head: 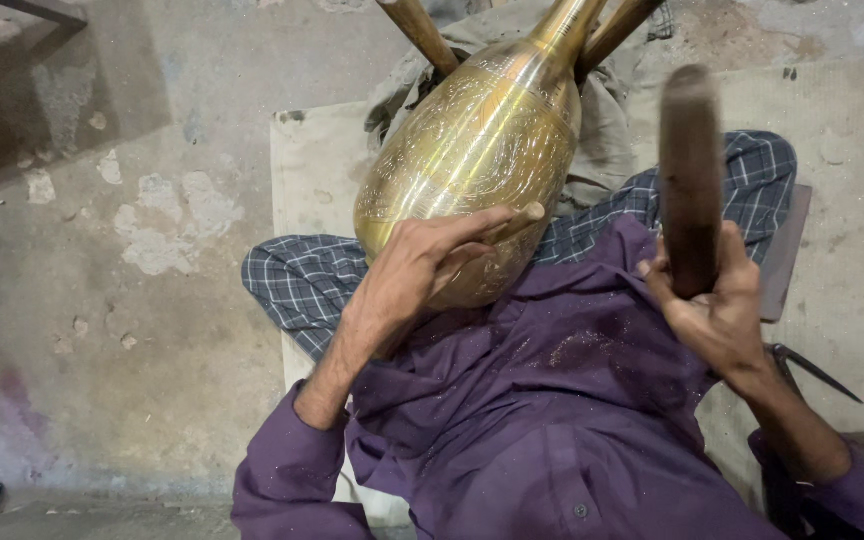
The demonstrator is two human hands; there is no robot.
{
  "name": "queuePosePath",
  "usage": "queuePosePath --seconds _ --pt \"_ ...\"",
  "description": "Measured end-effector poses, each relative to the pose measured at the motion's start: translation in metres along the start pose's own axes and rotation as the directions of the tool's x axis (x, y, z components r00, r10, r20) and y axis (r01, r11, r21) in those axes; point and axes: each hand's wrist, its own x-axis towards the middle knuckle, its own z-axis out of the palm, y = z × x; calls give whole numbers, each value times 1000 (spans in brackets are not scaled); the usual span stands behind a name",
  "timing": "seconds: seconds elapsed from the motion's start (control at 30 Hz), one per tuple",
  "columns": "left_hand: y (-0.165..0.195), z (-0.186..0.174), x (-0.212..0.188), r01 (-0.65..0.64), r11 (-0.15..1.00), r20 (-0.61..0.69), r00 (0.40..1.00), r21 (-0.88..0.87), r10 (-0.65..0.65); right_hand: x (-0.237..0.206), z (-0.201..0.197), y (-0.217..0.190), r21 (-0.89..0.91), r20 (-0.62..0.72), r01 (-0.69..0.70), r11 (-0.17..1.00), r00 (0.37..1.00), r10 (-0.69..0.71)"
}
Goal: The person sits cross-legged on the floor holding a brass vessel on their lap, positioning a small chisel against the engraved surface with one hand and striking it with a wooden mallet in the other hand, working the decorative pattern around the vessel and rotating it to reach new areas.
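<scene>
Resting across the person's lap, the big brass vase (pixel 472 150) already shows fine scratched lines over most of its belly; the left hand (pixel 422 265) pinches a small tool (pixel 520 222) against it; the right hand (pixel 717 300), beside the vase, grips a dark mallet (pixel 690 170); more marking looks left.

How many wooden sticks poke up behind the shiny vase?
2: one wooden stick left of the brass vase's neck, another stick right of it. More may be hidden behind.
</scene>
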Motion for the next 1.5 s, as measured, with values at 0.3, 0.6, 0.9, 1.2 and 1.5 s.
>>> queuePosePath --seconds 0.3,0.6,0.9,1.2,1.5 --pt "-16 3 9 -49 992 156 987 115 31 -17 16 16 -62 -48 35 997 998 -38" --pt "-16 3 29 -16 974 315 947 226 -58 -45 45 41 -20 -103 18 1000 994 -20" --pt "-21 -5 28 -125 988 328 941 95 87 -68 62 38 -109 -167 -12 994 986 -6" --pt "-26 -2 24 -152 981 312 944 123 107 -70 64 41 171 -189 -4 985 981 37" --pt "-19 4 31 -220 927 416 906 302 79 -78 71 53 151 -259 36 988 966 4"
